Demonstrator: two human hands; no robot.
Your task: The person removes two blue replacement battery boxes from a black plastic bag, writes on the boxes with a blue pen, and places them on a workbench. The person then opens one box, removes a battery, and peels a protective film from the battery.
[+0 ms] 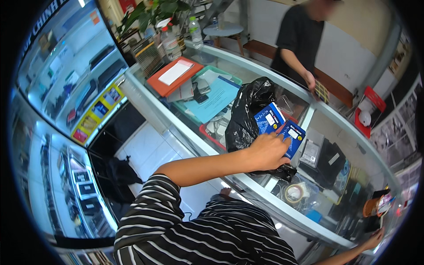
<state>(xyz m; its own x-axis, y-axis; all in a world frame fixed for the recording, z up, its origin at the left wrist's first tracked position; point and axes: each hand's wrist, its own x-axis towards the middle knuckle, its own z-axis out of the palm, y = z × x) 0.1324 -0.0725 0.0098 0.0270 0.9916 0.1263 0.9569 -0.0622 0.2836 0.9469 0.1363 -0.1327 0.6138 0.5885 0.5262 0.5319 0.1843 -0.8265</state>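
My left hand point(268, 151) is over the glass counter, its fingers closed over the left edge of a flat blue box point(295, 138) with white print and a yellow spot. A second, similar blue box point(268, 118) lies just beyond it, against a crumpled black plastic bag point(242, 118). Part of the bag also shows under my left wrist. Far to the right, my right hand point(374, 240) is at the counter's near edge with its fingers drawn together. It is close to a black object point(373, 224) and an orange pen cup point(374, 206); what it grips is too small to tell.
Across the counter a person in a dark shirt point(300, 39) holds a checkered object point(321, 92). An orange folder point(174, 76), a teal paper point(214, 99) and a spray bottle point(170, 43) are at the left. Inside the counter is a tape roll point(293, 193). Lit shelves point(66, 84) stand left.
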